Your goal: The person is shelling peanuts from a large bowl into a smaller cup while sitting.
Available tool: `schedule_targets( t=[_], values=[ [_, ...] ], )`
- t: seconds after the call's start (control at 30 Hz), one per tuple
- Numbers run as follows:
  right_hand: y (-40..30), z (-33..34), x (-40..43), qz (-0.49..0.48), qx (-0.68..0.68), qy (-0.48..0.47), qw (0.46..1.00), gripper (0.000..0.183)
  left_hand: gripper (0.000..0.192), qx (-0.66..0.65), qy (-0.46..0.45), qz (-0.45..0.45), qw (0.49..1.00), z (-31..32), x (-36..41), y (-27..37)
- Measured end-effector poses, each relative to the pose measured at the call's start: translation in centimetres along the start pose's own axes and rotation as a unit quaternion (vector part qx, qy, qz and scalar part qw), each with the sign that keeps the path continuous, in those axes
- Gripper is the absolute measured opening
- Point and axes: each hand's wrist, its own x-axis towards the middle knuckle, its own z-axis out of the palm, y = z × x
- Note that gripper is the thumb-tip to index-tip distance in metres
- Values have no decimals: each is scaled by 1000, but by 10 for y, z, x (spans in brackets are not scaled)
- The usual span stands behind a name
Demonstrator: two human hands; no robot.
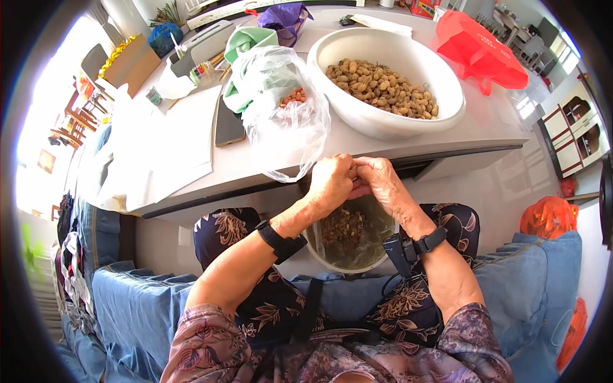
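My left hand (334,178) and my right hand (378,179) meet at the fingertips just past the table's front edge. The fingers are bent and pinched together; whatever lies between them is hidden. Beneath them, between my knees, stands a round bin (383,261) with a liner and brown peanut shells (343,225) at its bottom. On the table, a large white plastic basin (412,128) holds a heap of unshelled peanuts (378,88). Left of it lies a clear plastic bag (287,139) with reddish shelled peanuts (293,97) inside, its edge hanging near my left hand.
A dark smartphone (230,124) and white paper sheets (177,148) lie left of the bag. Behind it is a green cloth (249,40). A red bag (481,48) sits right of the basin. The table (493,127) has an overhanging front edge. Blue sofa cushions (139,306) flank me.
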Motion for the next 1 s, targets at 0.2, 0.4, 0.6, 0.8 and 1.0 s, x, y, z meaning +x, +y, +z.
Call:
schedule_targets(
  t=[0.2,0.4,0.6,0.8,1.0],
  values=[
    [8,-1,0,-34,21,23,999,32,14,23,20,26,999,6,-1,-1],
    [15,0,-1,-38,39,69,996,31,11,49,30,3,998,12,1,-9],
    [8,-5,3,-56,50,60,995,33,13,-168,27,-45,984,4,10,-6],
    [0,1,3,-48,12,99,994,27,13,-279,-35,-132,950,-13,11,5],
    [0,1,3,-42,2,108,993,27,18,-410,-63,-173,893,-20,11,2]
  ],
)
